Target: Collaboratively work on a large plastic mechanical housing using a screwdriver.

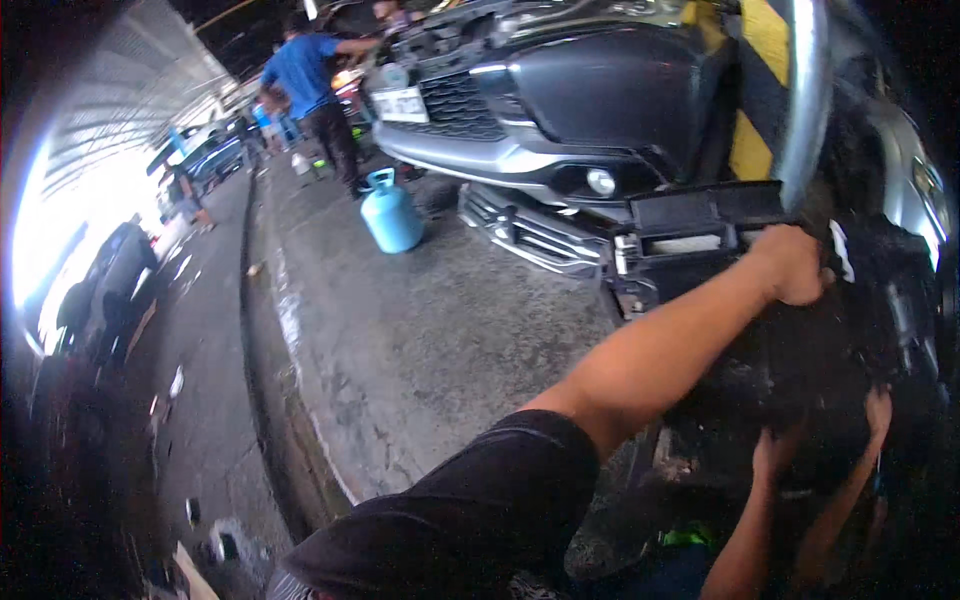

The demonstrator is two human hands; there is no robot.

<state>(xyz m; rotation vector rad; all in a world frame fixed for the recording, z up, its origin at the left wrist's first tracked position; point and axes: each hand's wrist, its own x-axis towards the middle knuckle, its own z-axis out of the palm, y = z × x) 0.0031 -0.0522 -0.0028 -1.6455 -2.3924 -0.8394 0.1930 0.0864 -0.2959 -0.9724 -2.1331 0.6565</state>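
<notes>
My left hand (792, 264), at the end of an arm in a short black sleeve, reaches across to the right. Its fingers are curled closed over a large black car part (810, 340); whatever they grip is hidden. Just left of the hand lies a black plastic frame (690, 245) with rectangular openings. Lower down, two bare forearms reach up, with one hand (766, 460) and another hand (878, 412) against the dark part. They seem to be a co-worker's, though shadow hides much. My right hand cannot be picked out.
A grey car front (600, 95) stands ahead, a loose grille (535, 235) below it. A light blue gas cylinder (392, 215) stands on the concrete floor. A yellow-and-black post (755, 80) and a metal pipe (805, 100) rise at right. A person in blue (305, 75) is beside the car.
</notes>
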